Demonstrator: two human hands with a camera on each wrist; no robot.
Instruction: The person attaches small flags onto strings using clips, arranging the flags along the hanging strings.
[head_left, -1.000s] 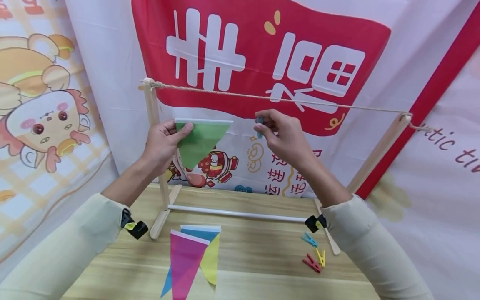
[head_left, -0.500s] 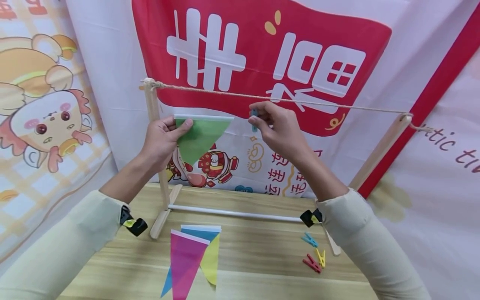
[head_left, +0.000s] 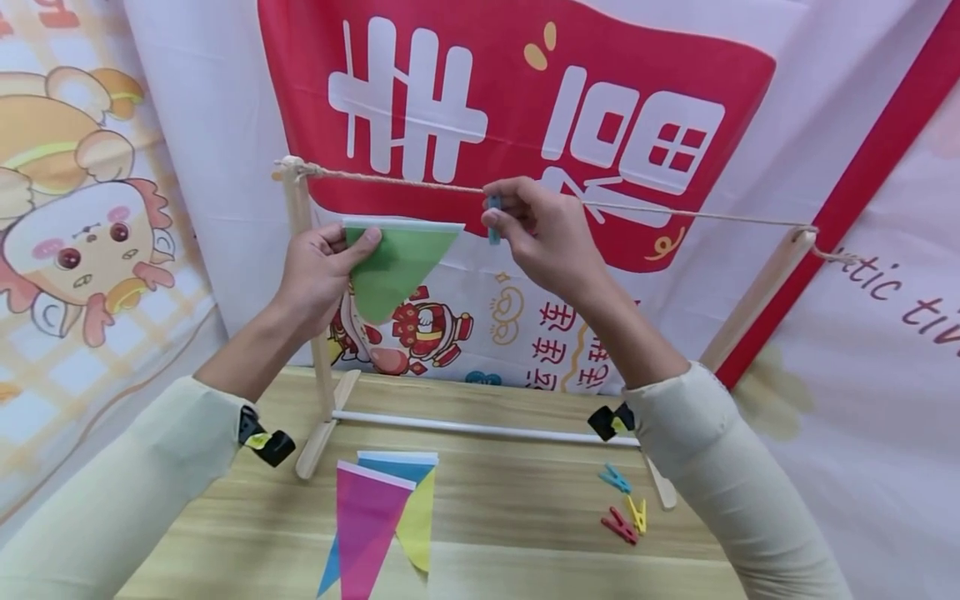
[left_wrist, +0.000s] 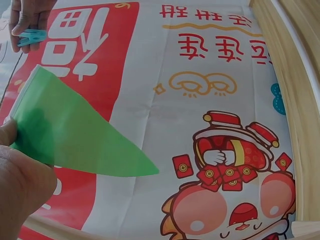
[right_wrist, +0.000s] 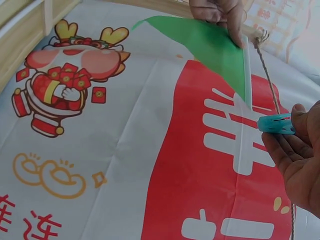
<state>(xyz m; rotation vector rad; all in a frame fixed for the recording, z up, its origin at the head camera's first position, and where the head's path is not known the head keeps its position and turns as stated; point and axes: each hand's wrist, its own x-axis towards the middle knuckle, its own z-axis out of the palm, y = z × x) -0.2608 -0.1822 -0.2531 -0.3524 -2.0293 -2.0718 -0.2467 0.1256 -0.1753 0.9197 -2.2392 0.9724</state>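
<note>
My left hand (head_left: 318, 271) pinches a green triangular pennant (head_left: 401, 267) at the left end of its white top edge, the thumb lying on the front. The pennant hangs point down, just below the twine (head_left: 405, 182) strung between two wooden posts. My right hand (head_left: 551, 237) holds a blue clothespin (head_left: 493, 220) upright between thumb and fingers, right of the pennant and overlapping the twine in the head view. In the right wrist view the clothespin (right_wrist: 276, 124) points toward the pennant's free top corner, with a gap between them.
On the wooden table (head_left: 517, 533) lie pink (head_left: 367, 529), blue and yellow pennants, overlapping. To the right are blue (head_left: 615, 477), yellow (head_left: 637, 515) and red (head_left: 619, 527) clothespins. A white rod (head_left: 480, 428) joins the stand's feet low down. A printed cloth hangs behind.
My right hand has moved up and left with the clothespin, up to the twine. My left hand has lifted the green pennant slightly. The view has shifted a little.
</note>
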